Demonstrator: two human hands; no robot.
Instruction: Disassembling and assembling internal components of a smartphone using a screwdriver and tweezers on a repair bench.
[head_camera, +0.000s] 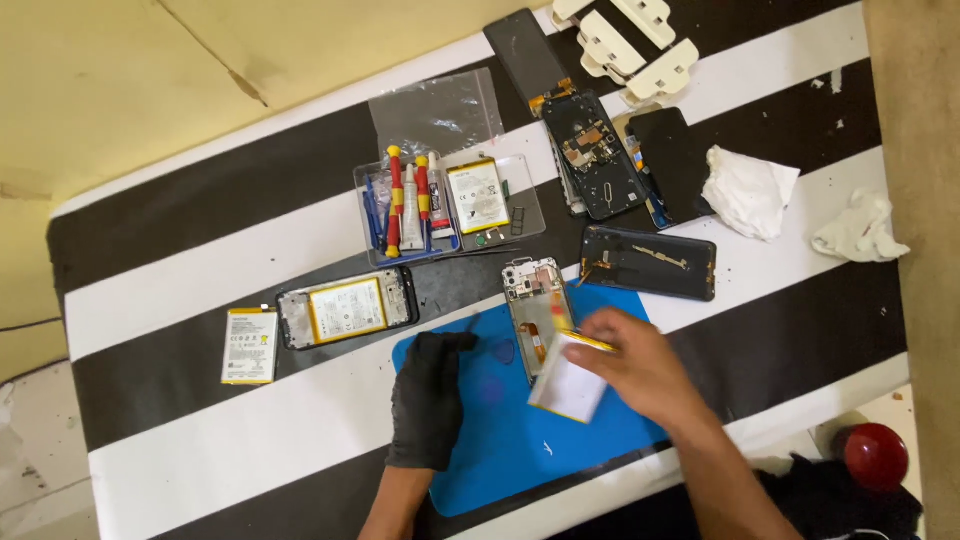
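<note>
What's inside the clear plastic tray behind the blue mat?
The clear tray holds red-and-yellow screwdrivers, blue tools, a white tube, a yellow-edged battery and small loose parts. Whatever lies beneath the battery and tools is covered.

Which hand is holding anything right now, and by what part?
The right hand holds a white phone battery by its upper right edge, over the blue mat. The gloved left hand seems to pinch a thin dark tool; that grip is unclear.
</note>
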